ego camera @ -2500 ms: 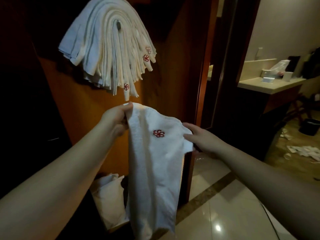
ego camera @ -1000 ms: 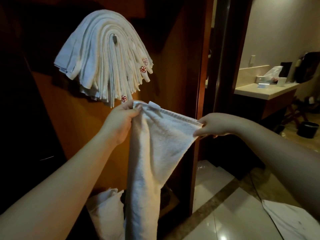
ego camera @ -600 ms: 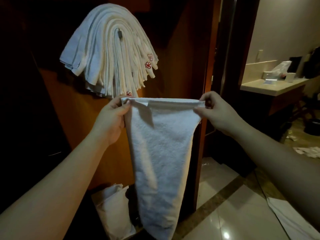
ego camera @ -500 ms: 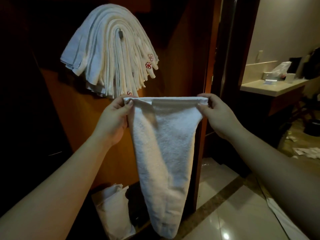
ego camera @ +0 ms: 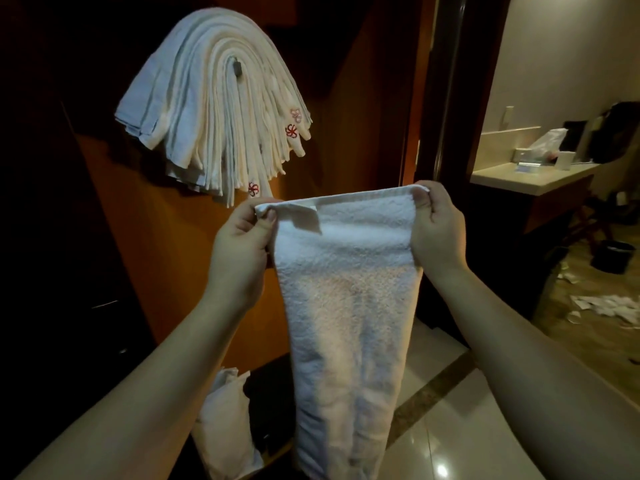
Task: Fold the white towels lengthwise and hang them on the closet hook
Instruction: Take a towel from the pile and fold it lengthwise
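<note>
Together the hands are stretching a white towel (ego camera: pixel 349 306) by its top edge; the left hand (ego camera: pixel 239 251) is pinching the upper left corner between thumb and curled fingers, beside a small white label (ego camera: pixel 306 218), while the right hand (ego camera: pixel 438 226) is pinching the upper right corner; the towel is hanging down lengthwise between the forearms, narrowing toward its lower end; above and to the left, a thick stack of folded towels (ego camera: pixel 211 109) is draping over the closet hook (ego camera: pixel 237 67) on the wooden panel (ego camera: pixel 346 81), red flower emblems showing at some ends; below, a white bag (ego camera: pixel 221 420) is sitting near the glossy floor (ego camera: pixel 436 427); off to the right, a table (ego camera: pixel 533 176) is carrying small items.
</note>
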A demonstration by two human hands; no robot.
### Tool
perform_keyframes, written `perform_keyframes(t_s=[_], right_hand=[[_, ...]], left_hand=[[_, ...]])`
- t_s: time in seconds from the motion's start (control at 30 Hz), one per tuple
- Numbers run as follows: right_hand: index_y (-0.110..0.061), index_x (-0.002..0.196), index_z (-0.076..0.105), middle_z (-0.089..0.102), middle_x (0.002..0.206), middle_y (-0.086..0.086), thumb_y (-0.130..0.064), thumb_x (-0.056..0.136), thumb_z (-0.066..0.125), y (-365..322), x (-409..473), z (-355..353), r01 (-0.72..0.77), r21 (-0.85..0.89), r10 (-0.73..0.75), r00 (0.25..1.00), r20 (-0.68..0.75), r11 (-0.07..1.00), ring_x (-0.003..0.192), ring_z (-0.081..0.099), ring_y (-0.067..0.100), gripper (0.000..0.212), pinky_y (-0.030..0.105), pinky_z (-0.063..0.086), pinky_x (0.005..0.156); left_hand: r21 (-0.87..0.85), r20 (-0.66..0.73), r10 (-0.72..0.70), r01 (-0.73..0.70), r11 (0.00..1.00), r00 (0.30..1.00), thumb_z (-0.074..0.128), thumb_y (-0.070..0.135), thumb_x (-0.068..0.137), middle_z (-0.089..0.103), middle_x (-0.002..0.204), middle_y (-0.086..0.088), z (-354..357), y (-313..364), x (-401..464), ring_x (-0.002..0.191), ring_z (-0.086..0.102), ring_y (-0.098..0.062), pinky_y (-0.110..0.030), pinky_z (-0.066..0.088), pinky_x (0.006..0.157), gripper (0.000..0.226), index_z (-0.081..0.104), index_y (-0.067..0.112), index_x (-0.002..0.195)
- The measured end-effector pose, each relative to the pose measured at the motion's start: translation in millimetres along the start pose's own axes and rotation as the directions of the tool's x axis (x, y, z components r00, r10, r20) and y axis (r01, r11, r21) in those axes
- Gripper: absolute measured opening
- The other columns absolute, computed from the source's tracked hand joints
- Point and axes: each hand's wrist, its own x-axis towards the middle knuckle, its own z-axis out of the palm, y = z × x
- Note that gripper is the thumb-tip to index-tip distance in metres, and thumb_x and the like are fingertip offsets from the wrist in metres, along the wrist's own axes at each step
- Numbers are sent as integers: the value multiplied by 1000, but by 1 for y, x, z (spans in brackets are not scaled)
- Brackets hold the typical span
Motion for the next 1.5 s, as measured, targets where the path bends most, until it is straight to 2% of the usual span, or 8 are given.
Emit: perform_keyframes(t_s=[0.2,0.4,0.53,0.63,0.9,1.27,1.4,1.5], right_hand=[[-46,101,58,60,85,-36,-52,103,42,-27,7,-12,-16,50,16,1000,1,999,79,59,-11,17,8,44,60],[-48,97,67,71,97,-23,-72,89,53,-36,16,-26,-203,192,153,957,245,960,87,68,-5,29,33,55,75],[-16,134,61,68,128,15,-56,81,73,-13,13,-42,-657,310,111,516,849,687,117,67,32,69,43,58,91],[-2,141,50,64,133,20,-31,88,75,6,6,-49,-809,295,77,384,920,508,118,66,31,66,37,58,89],[-2,130,64,62,135,20,-23,93,63,51,-33,-23,-908,296,380,396,836,295,126,60,35,42,42,56,93],[-20,95,72,77,90,3,-44,93,61,36,-118,26,-762,24,734,632,248,647,85,74,23,26,47,61,82],[-31,100,65,67,82,-13,-43,101,51,13,-145,34,-646,-37,634,734,244,762,73,63,-12,19,5,45,57],[-38,99,62,67,78,-17,-46,104,46,-2,-158,35,-593,-20,558,745,365,805,75,62,-14,18,3,43,60]], left_hand=[[-178,-68,-23,10,984,997,57,15,92,74,95,-5,-6,17,6,87,70,-20,-28,57,70,19,75,21,96],[-257,-54,-148,129,958,988,51,15,98,74,93,1,-3,17,2,83,70,-13,-30,56,68,28,76,27,90],[-206,43,-152,158,966,987,50,14,100,72,90,-2,-1,18,-2,79,68,-16,-28,56,63,22,71,19,99],[-174,97,-183,198,965,978,52,15,99,73,89,-1,-2,12,-2,76,69,-13,-25,55,60,21,72,19,99],[-15,41,-446,447,895,894,54,13,99,75,100,-8,-11,-32,7,91,70,-23,-32,55,68,21,69,12,113],[241,-467,-320,467,851,824,44,30,104,66,97,1,36,-92,-69,90,64,-16,-40,56,81,16,60,26,104],[228,-424,-276,396,889,863,45,32,106,65,95,10,60,-88,-99,81,61,10,-6,45,59,19,60,26,115],[200,-352,-269,353,914,897,48,29,105,67,92,13,73,-81,-116,82,62,14,-2,44,57,16,61,27,115]])
